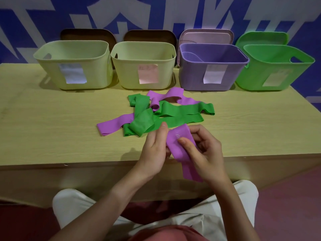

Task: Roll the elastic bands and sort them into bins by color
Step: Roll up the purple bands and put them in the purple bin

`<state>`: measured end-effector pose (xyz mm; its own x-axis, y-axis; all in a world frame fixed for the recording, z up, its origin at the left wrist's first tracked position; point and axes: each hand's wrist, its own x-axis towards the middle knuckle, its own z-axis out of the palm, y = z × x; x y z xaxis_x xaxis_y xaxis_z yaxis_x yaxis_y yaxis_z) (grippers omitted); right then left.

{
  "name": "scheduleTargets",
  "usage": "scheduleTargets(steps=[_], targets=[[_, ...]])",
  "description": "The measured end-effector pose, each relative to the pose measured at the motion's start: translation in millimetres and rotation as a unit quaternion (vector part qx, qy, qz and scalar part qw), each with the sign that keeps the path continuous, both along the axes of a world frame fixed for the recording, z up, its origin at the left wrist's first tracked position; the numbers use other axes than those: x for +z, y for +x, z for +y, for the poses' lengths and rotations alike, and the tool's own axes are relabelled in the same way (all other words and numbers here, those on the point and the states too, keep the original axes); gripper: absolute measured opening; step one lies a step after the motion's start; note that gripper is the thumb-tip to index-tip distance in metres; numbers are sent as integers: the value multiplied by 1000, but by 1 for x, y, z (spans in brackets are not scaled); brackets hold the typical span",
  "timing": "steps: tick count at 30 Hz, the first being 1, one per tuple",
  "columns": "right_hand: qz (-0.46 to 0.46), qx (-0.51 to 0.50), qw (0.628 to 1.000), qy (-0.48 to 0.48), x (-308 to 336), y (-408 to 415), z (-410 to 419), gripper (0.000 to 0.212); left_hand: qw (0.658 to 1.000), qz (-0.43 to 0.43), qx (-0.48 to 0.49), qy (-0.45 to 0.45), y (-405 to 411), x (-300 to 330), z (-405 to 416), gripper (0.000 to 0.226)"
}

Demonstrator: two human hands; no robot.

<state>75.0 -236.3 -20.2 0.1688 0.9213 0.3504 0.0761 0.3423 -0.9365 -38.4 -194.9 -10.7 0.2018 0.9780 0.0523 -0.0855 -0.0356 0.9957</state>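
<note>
Both hands' grips, left hand and right hand, pinch a purple band, markings unreadable.

Staged sorting room; labelled bins

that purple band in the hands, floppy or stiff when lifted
Likely floppy: the purple band droops over the table edge below the hands. Probably light and thin, since it bends around the right hand's fingers. Loose, it may unroll.

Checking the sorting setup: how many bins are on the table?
4, in a row at the back: two pale yellow bins on the left, then a purple bin, then a green bin.
</note>
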Motion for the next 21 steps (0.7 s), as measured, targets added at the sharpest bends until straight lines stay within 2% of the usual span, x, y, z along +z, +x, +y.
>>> scheduleTargets(steps=[5, 9, 11, 15, 18, 21], targets=[[-5, -11, 1000, 23, 6, -1, -1, 31, 995, -34, -30, -92, 2, 8, -3, 46], [-26, -36, 998, 33, 9, 0, 0, 25, 994, -38, -18, -101, 5, 10, 1, 46], [-23, -47, 998, 34, 10, 1, 0, 24, 996, -22, -21, -79, 5, 9, 3, 49], [-7, -63, 997, 40, 8, 4, -1, 22, 999, 38, -34, -12, 3, 14, -2, 39], [-6, -72, 996, 44, 7, 5, -1, 24, 994, 52, -52, 75, 1, 9, -3, 54], [-12, -68, 997, 39, 6, 5, 0, 18, 990, 61, -72, 107, 1, 1, 1, 54]])
